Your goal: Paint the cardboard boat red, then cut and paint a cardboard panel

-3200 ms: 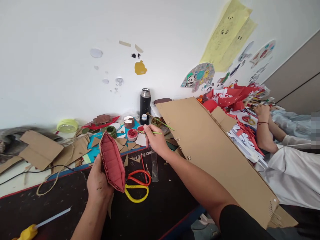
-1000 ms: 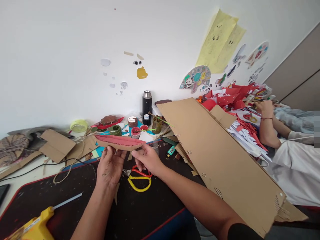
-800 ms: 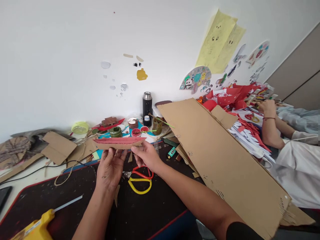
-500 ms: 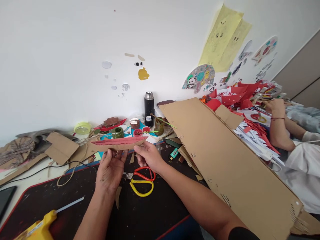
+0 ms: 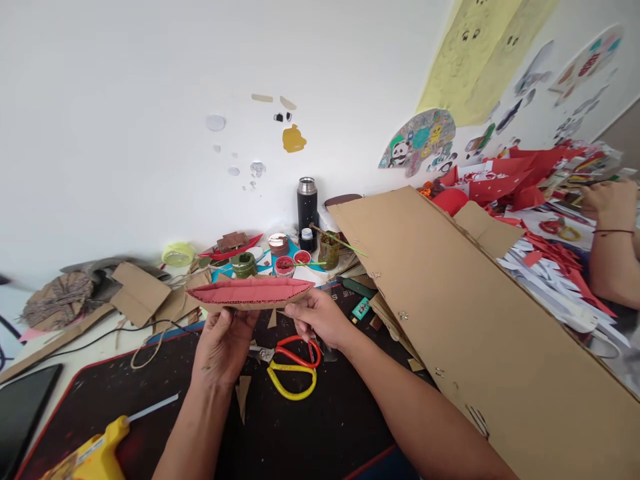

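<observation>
A long, narrow cardboard boat (image 5: 250,293), pink-red inside and bare brown outside, is held up level above the dark mat. My left hand (image 5: 225,343) grips it from below, thumb against the near side; some fingers are hidden behind it. At its right end, my right hand (image 5: 320,317) pinches the lower edge between thumb and fingers. Beneath the hands lie scissors (image 5: 290,367) with one red and one yellow handle loop. A yellow glue gun (image 5: 95,450) with a glue stick rests at the lower left.
Paint jars (image 5: 244,265), a black flask (image 5: 307,207) and a red boat with a brown cabin (image 5: 233,245) stand along the wall. A large cardboard sheet (image 5: 470,300) slants across the right. Beyond it, another person's arm (image 5: 615,240) works near cut paper. A dark tablet-like slab (image 5: 30,407) lies left.
The boat has tilted toward me, so more of its pink-red inside shows. Both hands keep their hold. The whole view has shifted slightly.
</observation>
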Motion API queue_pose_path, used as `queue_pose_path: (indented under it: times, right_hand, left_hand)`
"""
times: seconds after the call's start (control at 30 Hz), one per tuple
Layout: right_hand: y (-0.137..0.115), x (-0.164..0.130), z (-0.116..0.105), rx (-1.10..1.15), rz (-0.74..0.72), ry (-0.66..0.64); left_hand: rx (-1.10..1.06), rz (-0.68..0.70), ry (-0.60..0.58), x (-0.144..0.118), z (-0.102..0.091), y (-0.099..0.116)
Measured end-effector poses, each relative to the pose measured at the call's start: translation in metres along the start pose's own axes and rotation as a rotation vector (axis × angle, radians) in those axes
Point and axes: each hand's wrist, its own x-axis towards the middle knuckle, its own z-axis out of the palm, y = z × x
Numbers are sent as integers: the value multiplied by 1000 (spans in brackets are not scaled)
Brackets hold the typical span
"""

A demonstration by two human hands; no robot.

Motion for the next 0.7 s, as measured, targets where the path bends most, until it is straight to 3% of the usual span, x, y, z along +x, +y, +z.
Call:
queue_pose_path:
  times: [0.7]
  right_hand:
    - [-1, 3, -3, 28, -25, 90]
  left_hand:
    - [-23, -35, 10, -6, 0, -11]
